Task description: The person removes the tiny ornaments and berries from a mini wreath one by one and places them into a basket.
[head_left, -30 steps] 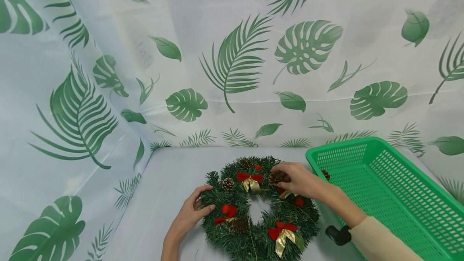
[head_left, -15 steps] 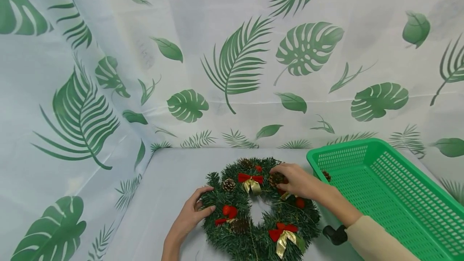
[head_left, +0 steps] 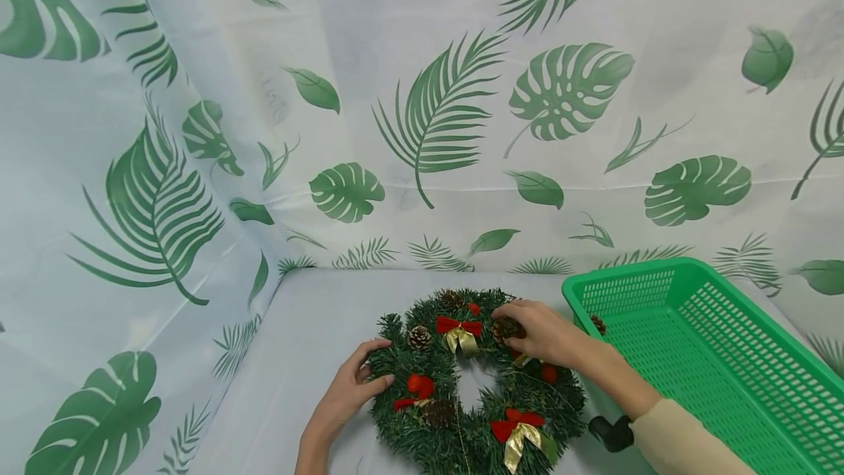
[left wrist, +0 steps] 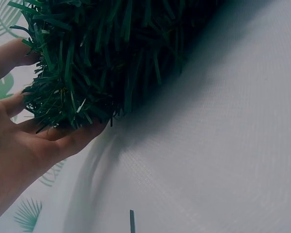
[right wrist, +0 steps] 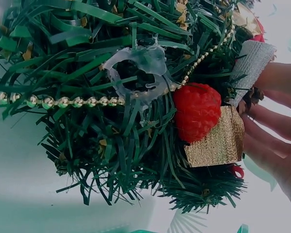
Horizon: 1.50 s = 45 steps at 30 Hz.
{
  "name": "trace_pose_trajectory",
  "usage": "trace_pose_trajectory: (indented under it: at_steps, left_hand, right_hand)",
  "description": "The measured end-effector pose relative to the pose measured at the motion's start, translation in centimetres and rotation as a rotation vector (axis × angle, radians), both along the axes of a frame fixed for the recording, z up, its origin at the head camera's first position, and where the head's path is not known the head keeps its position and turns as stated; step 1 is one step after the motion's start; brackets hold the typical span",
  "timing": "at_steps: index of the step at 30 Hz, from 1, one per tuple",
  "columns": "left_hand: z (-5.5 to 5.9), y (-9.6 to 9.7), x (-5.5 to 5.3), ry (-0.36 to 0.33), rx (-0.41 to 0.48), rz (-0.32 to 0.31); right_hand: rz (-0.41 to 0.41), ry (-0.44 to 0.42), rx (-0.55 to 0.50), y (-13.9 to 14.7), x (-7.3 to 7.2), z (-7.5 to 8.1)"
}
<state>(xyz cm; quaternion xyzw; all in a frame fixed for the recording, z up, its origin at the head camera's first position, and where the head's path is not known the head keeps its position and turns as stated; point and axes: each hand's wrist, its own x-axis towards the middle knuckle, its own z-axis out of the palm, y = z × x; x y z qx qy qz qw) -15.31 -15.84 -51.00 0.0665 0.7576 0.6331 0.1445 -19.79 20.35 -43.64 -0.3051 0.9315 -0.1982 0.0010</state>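
Christmas wreath: located where?
Between the left hand, gripping its edge, and the right hand.
The latter pinches what?
A pine cone; right of that hand, a green basket.

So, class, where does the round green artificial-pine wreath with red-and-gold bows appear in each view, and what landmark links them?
Head: wreath at bottom centre, left of the rectangular green plastic basket.
Left wrist: wreath across upper left and top centre, edge gripped by the left hand.
Right wrist: wreath across upper left and centre, the right hand at right edge.
Shared landmark: white backdrop printed with green leaves.
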Motion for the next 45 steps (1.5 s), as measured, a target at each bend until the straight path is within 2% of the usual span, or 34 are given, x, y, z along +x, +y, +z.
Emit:
trace_pose_trajectory:
  at_steps: [16,25,45]
  left_hand:
    - [0.1,0.1,0.0,0.000,-0.009,0.003]
    - [0.0,0.1,-0.1,0.000,-0.009,0.007]
    - [0.2,0.1,0.1,-0.002,-0.012,-0.004]
  right_hand:
    - [-0.006,0.030,-0.023,-0.3,0.4,0.3]
    - [0.020,0.040,-0.059,-0.1,0.3,0.3]
    - [0.012,0.018,-0.004,-0.3,0.7,1.0]
